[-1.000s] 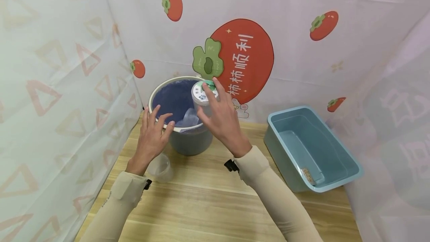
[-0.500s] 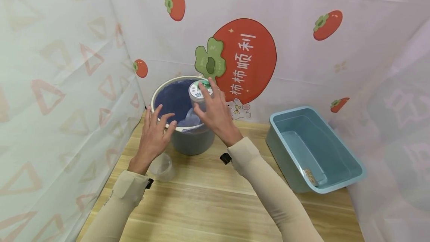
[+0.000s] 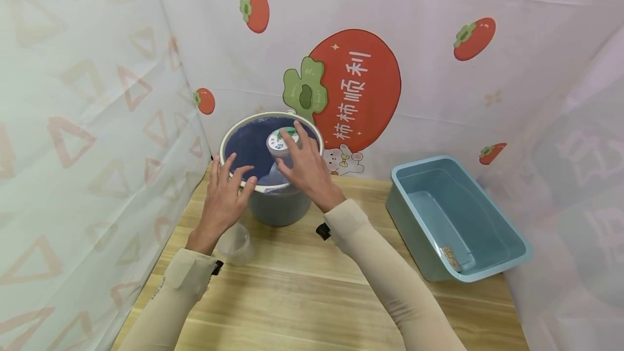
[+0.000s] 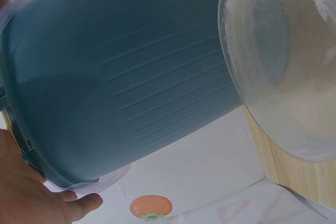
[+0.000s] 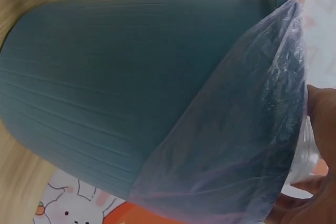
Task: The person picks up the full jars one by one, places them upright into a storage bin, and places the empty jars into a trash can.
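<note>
My right hand [image 3: 309,172] grips a clear plastic cup with a white and green printed lid [image 3: 279,144], tilted over the mouth of a trash bin. The blue-grey bin [image 3: 280,209] has a pale rim and a thin purplish bag [image 3: 246,145] lining it. In the right wrist view, the bag [image 5: 231,145] folds down over the bin's outside, and a little of the clear cup shows by my fingers. My left hand [image 3: 221,199] is at the rim's near left side, fingers spread and holding nothing.
An uncovered clear plastic cup [image 3: 236,245] stands on the wooden table [image 3: 292,291], in front of the bin at the left. To the right is a blue rectangular tub [image 3: 419,218] with a small brown object [image 3: 449,258] inside. Printed cloth walls surround the table.
My right hand has moved left and lower with the lidded cup, bringing it further over the bin's mouth and tilting it more. The left hand stays at the rim.
</note>
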Demonstrator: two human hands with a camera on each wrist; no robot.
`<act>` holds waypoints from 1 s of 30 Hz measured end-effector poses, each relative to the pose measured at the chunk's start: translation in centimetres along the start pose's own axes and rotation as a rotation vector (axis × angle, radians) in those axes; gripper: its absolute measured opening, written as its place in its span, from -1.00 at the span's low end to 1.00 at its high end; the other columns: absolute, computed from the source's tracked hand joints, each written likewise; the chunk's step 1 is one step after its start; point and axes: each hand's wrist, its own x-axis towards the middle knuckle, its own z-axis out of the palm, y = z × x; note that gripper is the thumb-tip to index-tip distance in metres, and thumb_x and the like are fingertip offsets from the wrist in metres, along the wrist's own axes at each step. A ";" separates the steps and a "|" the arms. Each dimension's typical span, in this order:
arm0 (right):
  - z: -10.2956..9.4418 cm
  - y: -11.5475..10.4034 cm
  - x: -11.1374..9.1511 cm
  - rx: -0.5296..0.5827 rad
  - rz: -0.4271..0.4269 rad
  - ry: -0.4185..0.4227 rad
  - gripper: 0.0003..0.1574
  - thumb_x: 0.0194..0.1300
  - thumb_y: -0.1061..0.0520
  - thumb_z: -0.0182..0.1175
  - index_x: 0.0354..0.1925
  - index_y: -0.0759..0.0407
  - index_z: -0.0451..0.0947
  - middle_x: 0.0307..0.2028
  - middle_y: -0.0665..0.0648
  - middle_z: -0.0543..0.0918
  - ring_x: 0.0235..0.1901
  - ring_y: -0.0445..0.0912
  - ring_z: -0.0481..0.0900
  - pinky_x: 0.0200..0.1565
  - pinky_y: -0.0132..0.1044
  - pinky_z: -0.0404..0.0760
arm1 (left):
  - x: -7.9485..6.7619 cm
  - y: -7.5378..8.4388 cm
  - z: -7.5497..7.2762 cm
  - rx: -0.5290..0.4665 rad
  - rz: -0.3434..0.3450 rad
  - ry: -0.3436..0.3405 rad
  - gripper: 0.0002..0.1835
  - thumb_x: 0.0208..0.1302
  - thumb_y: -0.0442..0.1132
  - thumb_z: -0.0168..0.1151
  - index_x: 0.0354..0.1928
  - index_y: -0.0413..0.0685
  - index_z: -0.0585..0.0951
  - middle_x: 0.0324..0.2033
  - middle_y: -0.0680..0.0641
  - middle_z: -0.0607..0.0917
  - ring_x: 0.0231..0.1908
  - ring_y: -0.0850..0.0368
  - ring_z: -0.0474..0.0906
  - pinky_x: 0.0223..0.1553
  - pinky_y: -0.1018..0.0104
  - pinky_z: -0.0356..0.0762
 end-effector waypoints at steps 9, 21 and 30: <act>0.3 0.5 -0.9 -0.026 -0.045 0.009 -0.08 0.58 -0.23 0.29 0.69 -0.01 0.26 0.70 0.28 0.18 0.62 0.30 0.28 0.50 0.29 0.46 | 0.0 0.1 0.0 0.002 0.012 0.007 -0.51 0.71 0.08 0.05 0.35 -0.10 0.64 0.67 -0.33 0.20 0.72 -0.47 -0.23 0.58 -0.57 -0.01; 1.1 1.8 -3.2 -0.030 -0.024 -0.022 -0.10 0.60 -0.41 0.09 0.70 -0.12 0.27 0.72 0.20 0.18 0.71 0.29 0.07 0.69 0.32 -0.01 | 0.1 0.1 0.2 -0.003 -0.005 -0.009 -0.51 0.71 0.11 0.03 0.37 -0.03 0.63 0.69 -0.29 0.18 0.74 -0.40 -0.28 0.55 -0.59 0.04; 1.5 2.2 -4.5 -0.026 -0.018 -0.032 -0.05 0.56 -0.48 0.05 0.70 -0.15 0.26 0.74 0.17 0.15 0.75 0.27 -0.08 0.70 0.32 -0.13 | 0.3 0.0 0.1 -0.007 -0.019 -0.023 -0.44 0.72 0.19 -0.04 0.40 -0.03 0.61 0.72 -0.30 0.11 0.75 -0.38 -0.35 0.59 -0.59 -0.09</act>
